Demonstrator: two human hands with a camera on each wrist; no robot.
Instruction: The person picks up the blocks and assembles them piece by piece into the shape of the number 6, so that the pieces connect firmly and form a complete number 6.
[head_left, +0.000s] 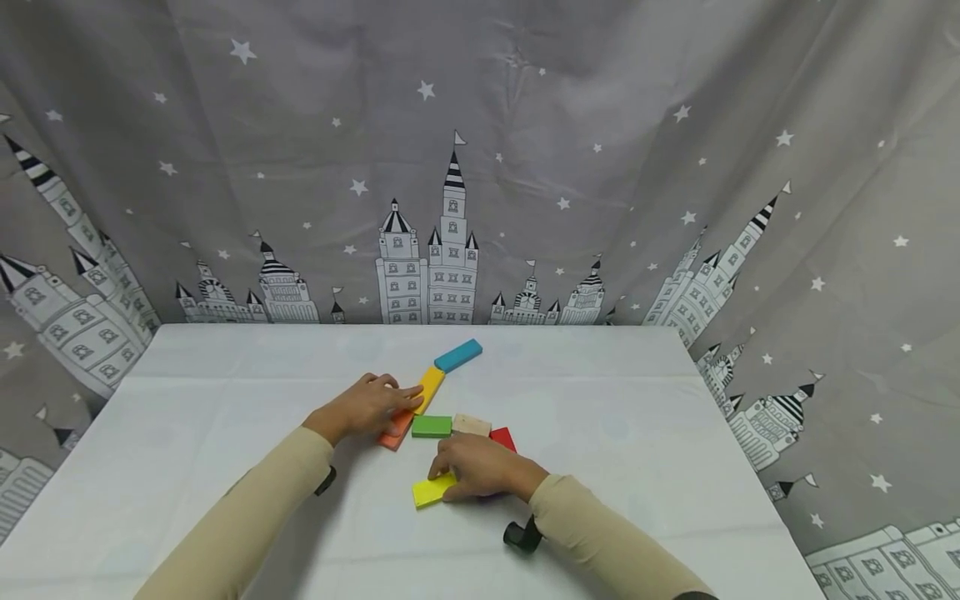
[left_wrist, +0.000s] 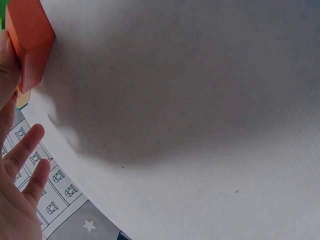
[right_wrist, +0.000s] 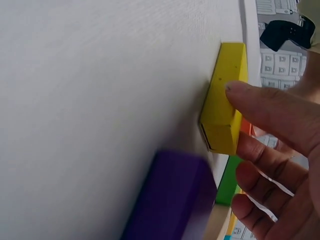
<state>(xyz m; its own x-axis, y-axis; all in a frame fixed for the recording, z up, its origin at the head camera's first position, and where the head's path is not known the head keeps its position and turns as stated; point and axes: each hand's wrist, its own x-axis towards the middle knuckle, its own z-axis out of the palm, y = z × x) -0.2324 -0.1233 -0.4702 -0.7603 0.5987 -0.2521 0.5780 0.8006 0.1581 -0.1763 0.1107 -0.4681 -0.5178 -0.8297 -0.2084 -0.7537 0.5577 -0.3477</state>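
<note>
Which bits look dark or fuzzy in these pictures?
Left wrist view: a big, soft-edged shadow on the table; right wrist view: the purple block looks blurry, the held yellow block sharper; head view: a grey shadow beside the left sleeve.

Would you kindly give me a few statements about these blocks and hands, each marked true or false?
1. The right hand pinches the bright yellow block. True.
2. The plain wooden block lies between the green block and the red block. True.
3. The left hand touches the red block. False: it touches the orange block.
4. The block nearest the person is blue. False: the blue block is the farthest away.
</note>
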